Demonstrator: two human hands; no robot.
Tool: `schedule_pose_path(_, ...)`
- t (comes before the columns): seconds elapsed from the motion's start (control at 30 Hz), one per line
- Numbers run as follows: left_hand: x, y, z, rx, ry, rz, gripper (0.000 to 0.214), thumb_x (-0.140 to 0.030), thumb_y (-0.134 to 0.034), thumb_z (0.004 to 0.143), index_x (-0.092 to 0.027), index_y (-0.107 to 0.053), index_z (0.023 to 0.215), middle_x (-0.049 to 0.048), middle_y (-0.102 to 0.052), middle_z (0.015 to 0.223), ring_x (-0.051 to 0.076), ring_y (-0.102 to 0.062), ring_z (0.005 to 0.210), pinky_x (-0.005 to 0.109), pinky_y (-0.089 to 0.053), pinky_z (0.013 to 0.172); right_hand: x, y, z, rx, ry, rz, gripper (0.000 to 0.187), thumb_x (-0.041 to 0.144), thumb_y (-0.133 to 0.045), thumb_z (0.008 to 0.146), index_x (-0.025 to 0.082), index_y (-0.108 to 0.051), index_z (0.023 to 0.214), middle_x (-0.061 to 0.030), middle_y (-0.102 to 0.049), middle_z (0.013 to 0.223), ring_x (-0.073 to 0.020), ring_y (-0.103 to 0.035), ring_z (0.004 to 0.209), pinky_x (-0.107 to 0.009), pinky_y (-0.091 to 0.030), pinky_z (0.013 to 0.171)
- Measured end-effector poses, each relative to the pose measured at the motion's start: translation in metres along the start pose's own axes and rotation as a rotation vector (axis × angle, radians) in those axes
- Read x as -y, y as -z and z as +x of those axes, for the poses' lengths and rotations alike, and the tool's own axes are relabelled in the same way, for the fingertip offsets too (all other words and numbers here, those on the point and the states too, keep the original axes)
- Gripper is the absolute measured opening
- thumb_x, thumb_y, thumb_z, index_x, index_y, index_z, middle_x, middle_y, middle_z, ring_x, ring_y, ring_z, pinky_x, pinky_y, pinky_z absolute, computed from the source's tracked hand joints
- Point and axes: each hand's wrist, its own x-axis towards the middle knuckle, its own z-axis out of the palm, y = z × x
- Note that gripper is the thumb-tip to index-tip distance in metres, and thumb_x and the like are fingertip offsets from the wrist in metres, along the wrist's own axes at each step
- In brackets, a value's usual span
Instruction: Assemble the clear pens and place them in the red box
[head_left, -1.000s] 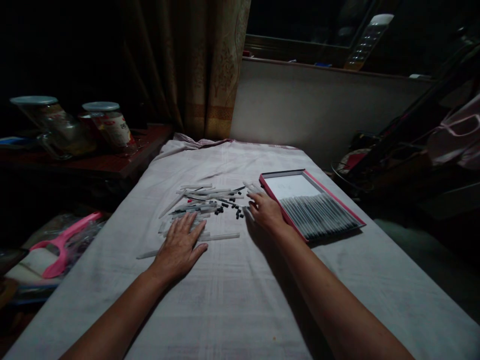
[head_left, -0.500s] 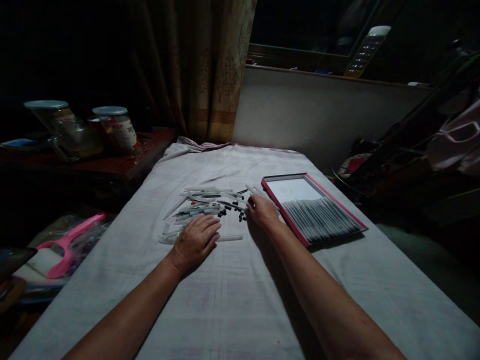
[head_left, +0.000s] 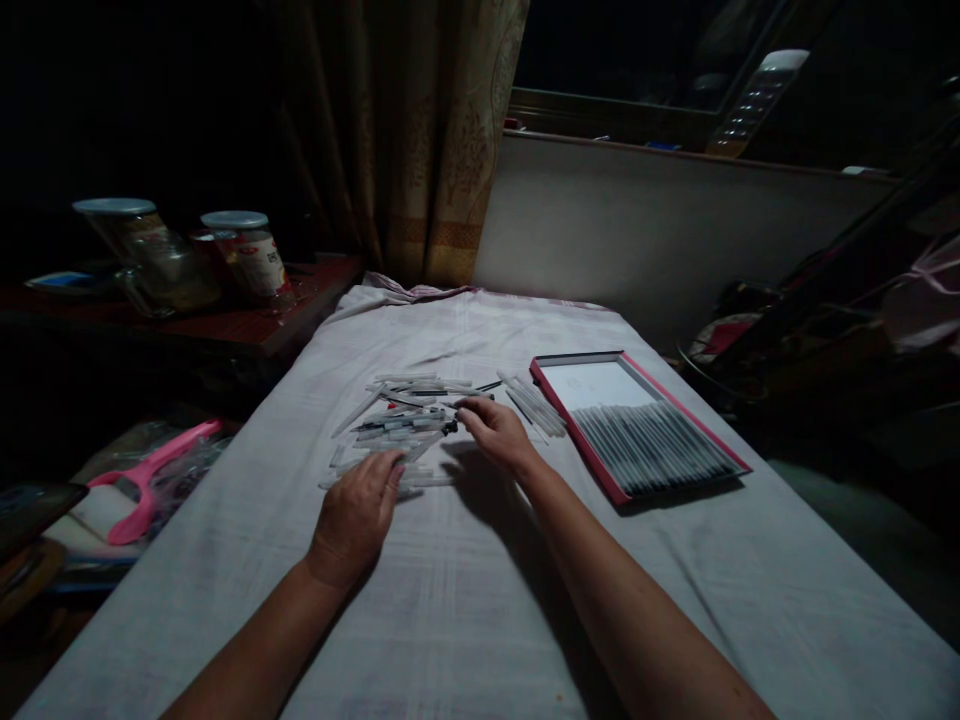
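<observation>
Two hands work on a white cloth (head_left: 465, 600). Red-edged tray (head_left: 592, 455) of pens lies right. Heap of clear pen tubes (head_left: 405, 415) sits centre. Flat left hand (head_left: 352, 515), fingers together, presses the near tubes. Curled right hand (head_left: 495, 432) touches the heap's edge, grip unclear. Jar (head_left: 251, 255) label unreadable.

Both forearms (head_left: 645, 620) are bare along their whole visible length, with no sleeve edge showing. The left hand (head_left: 352, 520) and the right hand (head_left: 491, 435) are bare as well. The fingernails look short and plain, though the dim light leaves that uncertain.
</observation>
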Motion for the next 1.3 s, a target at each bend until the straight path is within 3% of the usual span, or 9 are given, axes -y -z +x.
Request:
schedule_pose_path(0.1,0.005,-0.003,-0.002,-0.016,0.128,-0.055,0.027,-0.032,-0.038,0.099,-0.019,-0.059,0.110,0.0074,-0.073,0.098,0.023,-0.071,0.087,0.033,-0.055,0.076,0.002,-0.011,0.020,0.001,-0.062,-0.291,0.026,0.031,-0.054,0.092,0.023,-0.076,0.104,-0.0080,-0.073,0.106,-0.0215,-0.065,0.101,-0.030,-0.048,0.085)
schedule_pose_path(0.23,0.008,-0.006,-0.001,-0.016,0.138,-0.091,0.027,-0.031,-0.038,0.099,-0.020,-0.058,0.112,0.0069,-0.073,0.101,0.022,-0.071,0.091,0.033,-0.056,0.080,0.007,-0.021,0.027,0.114,-0.098,-0.564,0.026,0.035,-0.057,0.091,0.024,-0.077,0.102,-0.0093,-0.071,0.106,-0.0240,-0.064,0.100,-0.030,-0.048,0.079)
schedule_pose_path(0.53,0.008,-0.006,0.002,-0.024,0.093,-0.143,0.028,-0.029,-0.040,0.099,-0.019,-0.059,0.116,0.0076,-0.073,0.106,0.022,-0.070,0.095,0.033,-0.056,0.084,0.003,-0.022,0.022,0.036,-0.113,-0.539,0.031,0.041,-0.054,0.093,0.027,-0.074,0.112,-0.0060,-0.072,0.108,-0.0215,-0.063,0.102,-0.029,-0.046,0.081)
schedule_pose_path(0.87,0.008,-0.005,0.003,-0.036,0.085,-0.179,0.025,-0.027,-0.043,0.098,-0.020,-0.060,0.115,0.0064,-0.072,0.103,0.020,-0.069,0.094,0.032,-0.054,0.084,0.008,-0.024,0.033,0.070,-0.099,-0.488,0.020,0.031,-0.057,0.091,0.025,-0.076,0.096,-0.0066,-0.074,0.104,-0.0211,-0.065,0.097,-0.029,-0.046,0.079)
schedule_pose_path(0.97,0.008,-0.005,0.003,-0.068,0.052,-0.154,0.025,-0.026,-0.042,0.098,-0.020,-0.061,0.113,0.0068,-0.072,0.102,0.021,-0.068,0.095,0.034,-0.052,0.086,0.002,-0.011,0.016,0.005,-0.100,-0.354,0.017,0.027,-0.059,0.088,0.024,-0.074,0.093,-0.0037,-0.075,0.095,-0.0185,-0.067,0.085,-0.028,-0.048,0.075)
schedule_pose_path(1.07,0.008,-0.004,0.003,-0.069,0.049,-0.122,0.024,-0.025,-0.042,0.098,-0.021,-0.063,0.110,0.0064,-0.072,0.101,0.022,-0.066,0.097,0.038,-0.049,0.088,-0.006,0.005,-0.014,-0.201,-0.147,0.110,0.014,0.032,-0.063,0.081,0.020,-0.072,0.080,-0.0034,-0.073,0.076,-0.0180,-0.066,0.070,-0.029,-0.050,0.065)
schedule_pose_path(1.17,0.007,-0.004,0.003,-0.049,0.072,-0.107,0.025,-0.025,-0.041,0.097,-0.022,-0.064,0.108,0.0064,-0.073,0.101,0.023,-0.066,0.097,0.039,-0.046,0.090,-0.009,0.018,-0.044,-0.382,-0.262,0.472,0.024,0.044,-0.069,0.073,0.019,-0.069,0.075,-0.0037,-0.071,0.068,-0.0173,-0.063,0.058,-0.026,-0.046,0.048)
schedule_pose_path(1.3,0.006,-0.005,0.002,-0.043,0.064,-0.096,0.026,-0.025,-0.041,0.097,-0.021,-0.064,0.107,0.0069,-0.073,0.101,0.023,-0.065,0.096,0.039,-0.045,0.089,-0.004,0.029,-0.067,-0.538,-0.316,0.639,0.029,0.046,-0.073,0.069,0.019,-0.066,0.076,-0.0052,-0.072,0.071,-0.0159,-0.063,0.056,-0.024,-0.046,0.045)
